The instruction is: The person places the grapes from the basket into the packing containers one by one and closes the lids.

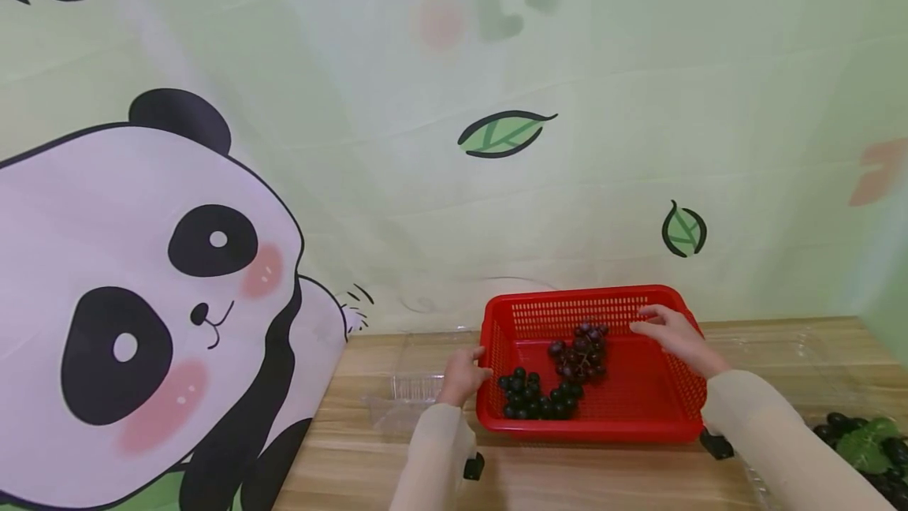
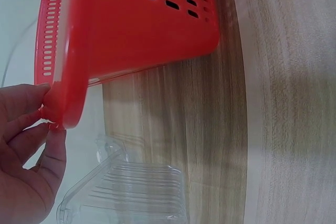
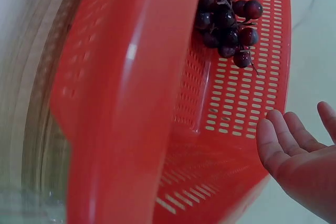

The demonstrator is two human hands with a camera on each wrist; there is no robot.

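Note:
A red plastic basket [image 1: 589, 434] with slotted walls stands on the wooden table. Inside lie a dark red bunch of grapes [image 1: 583, 353] near the middle and a blackish bunch of grapes [image 1: 542, 399] at the front left. At the basket's left end my left hand [image 1: 463, 375] pinches the rim between thumb and fingers, as the left wrist view shows up close. My right hand [image 1: 674, 337] is over the basket's right end, its fingers extended and apart. In the right wrist view its fingertips [image 3: 265, 129] overlap the back wall, and nothing is held.
Left of the basket sits a clear plastic box [image 1: 414, 389]. Another clear plastic container [image 1: 787, 349] lies to the right. Dark grapes with a green leaf [image 1: 871, 446] are at the lower right, beyond my right forearm. A panda-printed backdrop [image 1: 397, 180] rises behind the table.

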